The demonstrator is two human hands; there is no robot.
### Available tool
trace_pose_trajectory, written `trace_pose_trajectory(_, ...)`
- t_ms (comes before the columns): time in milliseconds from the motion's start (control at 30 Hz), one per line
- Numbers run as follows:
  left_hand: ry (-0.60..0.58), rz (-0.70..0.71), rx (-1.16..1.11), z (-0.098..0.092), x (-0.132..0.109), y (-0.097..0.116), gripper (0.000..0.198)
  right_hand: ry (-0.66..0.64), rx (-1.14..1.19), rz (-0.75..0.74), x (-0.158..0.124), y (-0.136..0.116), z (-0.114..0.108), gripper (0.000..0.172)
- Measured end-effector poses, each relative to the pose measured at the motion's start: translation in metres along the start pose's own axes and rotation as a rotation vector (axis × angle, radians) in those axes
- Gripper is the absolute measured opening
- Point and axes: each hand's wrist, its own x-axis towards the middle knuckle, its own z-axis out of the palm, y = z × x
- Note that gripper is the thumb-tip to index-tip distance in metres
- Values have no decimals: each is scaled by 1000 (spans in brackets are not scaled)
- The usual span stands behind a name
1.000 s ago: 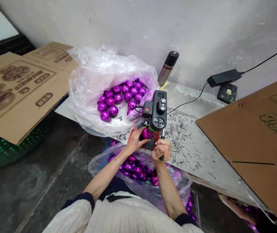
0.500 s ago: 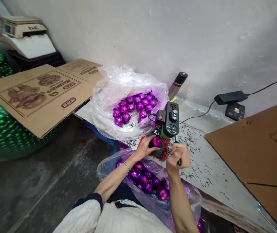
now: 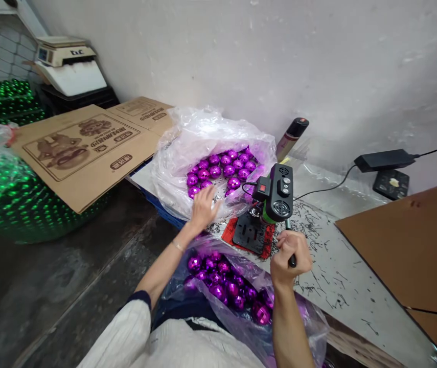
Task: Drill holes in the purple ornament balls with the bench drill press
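My left hand [image 3: 204,208] is at the near edge of a clear plastic bag [image 3: 168,168], just in front of a cluster of shiny purple mirrored balls [image 3: 226,161]. Its fingers are stretched out with the thumb apart, and no ball shows in them. My right hand [image 3: 291,257] is wrapped around the black-gripped lever handle [image 3: 292,261] of a small bench press [image 3: 279,193]. The press has a black head with vents, knobs and a red switch. Its slotted black base plate [image 3: 248,234] is bare and sits on a red mat [image 3: 229,229].
More purple balls [image 3: 226,281] fill an open plastic bag at my lap. Black scraps litter the white tabletop [image 3: 329,260]. A spray can [image 3: 292,138] and a power adapter [image 3: 385,160] are by the wall. Cardboard [image 3: 76,148], green balls [image 3: 30,204] and a scale [image 3: 65,51] are left.
My left hand has moved from the press base to the bag at the upper left. The purple ball it held at the press is gone from there. My right hand stays on the handle.
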Motion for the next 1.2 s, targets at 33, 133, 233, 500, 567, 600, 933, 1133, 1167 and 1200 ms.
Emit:
trace_pose_trajectory(33,-4,-103,79,-1,25,-6,42,-1,2,-7,1,-1,0,34)
trace_pose_trajectory(133,-160,-261,259,1,74,-20,43,-12,-4,-36,3,-2,0,33)
trace_pose_trajectory(233,-242,-232,216,2,86,-27,42,-32,-14,-72,4,-3,-1,32)
trace_pose_trajectory(500,-8,-511,-1025,-12,36,-4,64,-32,20,-14,19,-7,-2,34)
trace_pose_trajectory(567,-94,-614,-1249,-5,13,11,58,-21,22,11,23,-9,-1,35)
trace_pose_trajectory(600,-136,-652,-1299,2,2,18,56,-18,23,15,25,-10,-1,35)
trace_pose_trajectory(933,-226,-378,-822,76,-46,58,52,-80,-33,-23,21,-5,-6,30)
trace_pose_trajectory(1133,-288,-95,-485,72,-42,60,53,-81,-32,-60,19,-4,-6,28)
trace_pose_trajectory(1167,-291,-56,-471,73,-42,61,54,-83,-33,-62,19,-4,-6,28)
trace_pose_trajectory(1200,-289,-22,-463,75,-42,61,55,-86,-35,-64,18,-4,-7,28)
